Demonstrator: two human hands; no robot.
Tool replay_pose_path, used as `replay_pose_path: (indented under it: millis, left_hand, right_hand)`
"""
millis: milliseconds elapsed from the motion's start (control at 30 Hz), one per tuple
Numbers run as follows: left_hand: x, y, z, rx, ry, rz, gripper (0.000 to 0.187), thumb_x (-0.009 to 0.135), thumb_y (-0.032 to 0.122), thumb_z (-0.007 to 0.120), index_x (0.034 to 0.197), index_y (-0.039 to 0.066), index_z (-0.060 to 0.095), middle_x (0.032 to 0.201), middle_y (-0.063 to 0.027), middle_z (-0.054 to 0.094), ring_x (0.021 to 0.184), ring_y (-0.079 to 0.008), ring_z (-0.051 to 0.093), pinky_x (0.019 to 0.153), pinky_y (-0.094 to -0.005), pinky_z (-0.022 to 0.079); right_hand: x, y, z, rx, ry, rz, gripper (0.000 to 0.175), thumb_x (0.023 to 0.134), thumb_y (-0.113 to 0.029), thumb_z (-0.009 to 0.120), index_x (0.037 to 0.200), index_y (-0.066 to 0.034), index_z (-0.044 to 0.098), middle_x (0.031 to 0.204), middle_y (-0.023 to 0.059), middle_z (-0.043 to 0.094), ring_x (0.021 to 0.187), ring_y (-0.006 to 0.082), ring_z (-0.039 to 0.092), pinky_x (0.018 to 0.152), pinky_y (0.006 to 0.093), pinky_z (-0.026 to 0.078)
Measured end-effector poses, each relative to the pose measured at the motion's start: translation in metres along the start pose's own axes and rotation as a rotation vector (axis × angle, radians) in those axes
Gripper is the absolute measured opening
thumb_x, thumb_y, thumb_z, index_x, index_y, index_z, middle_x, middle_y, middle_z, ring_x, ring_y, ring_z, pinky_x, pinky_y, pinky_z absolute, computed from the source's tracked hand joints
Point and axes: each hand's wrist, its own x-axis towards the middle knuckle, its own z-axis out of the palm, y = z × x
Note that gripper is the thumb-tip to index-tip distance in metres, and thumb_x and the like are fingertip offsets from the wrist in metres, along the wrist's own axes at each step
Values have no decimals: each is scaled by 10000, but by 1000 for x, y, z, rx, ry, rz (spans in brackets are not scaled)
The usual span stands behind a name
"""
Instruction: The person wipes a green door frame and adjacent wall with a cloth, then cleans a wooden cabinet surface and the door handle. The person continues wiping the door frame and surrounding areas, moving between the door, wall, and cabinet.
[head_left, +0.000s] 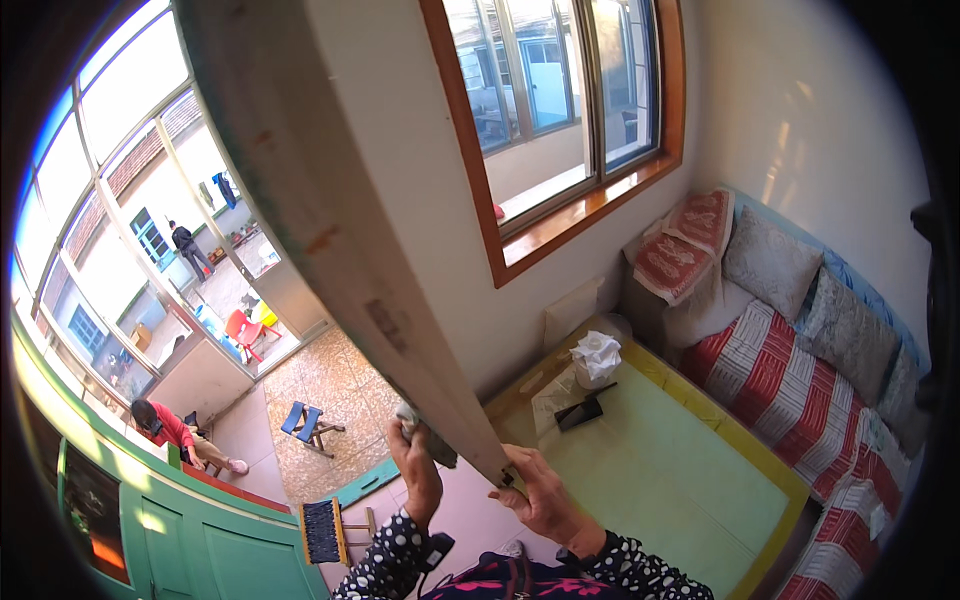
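A worn, pale-painted door edge (375, 247) runs from the top left down to both hands. My left hand (417, 469) is raised at its left side, fingers closed around a pale crumpled cloth (407, 417) near the door's lower end as seen here. A dark piece, perhaps a handle or more cloth, shows beside those fingers; its kind is unclear. My right hand (544, 499) lies against the other side of the door, thumb and fingers spread around a small dark metal latch part (508, 478) in the edge. Both sleeves are black with white dots.
To the right stands a yellow-edged table (675, 465) with a tissue holder (596, 358) and a black phone (579, 414); a sofa (757, 367) is behind it. Folding stools (311, 427) stand on the floor at left. A person (176, 433) sits beyond the green door (240, 559); another stands outside.
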Motion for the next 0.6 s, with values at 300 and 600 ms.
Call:
replay_pose_path:
  millis: [300, 600]
  left_hand:
    - [-70, -1, -12, 5, -211, -100, 197, 985, 16, 566, 1153, 104, 509, 994, -2, 561, 891, -90, 534, 797, -248, 475]
    - [-57, -74, -25, -80, -285, -426, 320, 869, -51, 494, 1165, 65, 525, 987, -73, 646, 839, -157, 640, 694, -280, 549]
  right_hand:
    - [-2, 4, 2, 3, 26, -23, 643, 844, -233, 814, 1386, -55, 518, 1287, 162, 610, 1136, 385, 588, 936, 427, 522]
    - [-3, 11, 6, -11, 30, -39, 650, 850, -228, 808, 1404, -58, 513, 1294, 171, 608, 1144, 384, 589, 948, 426, 520]
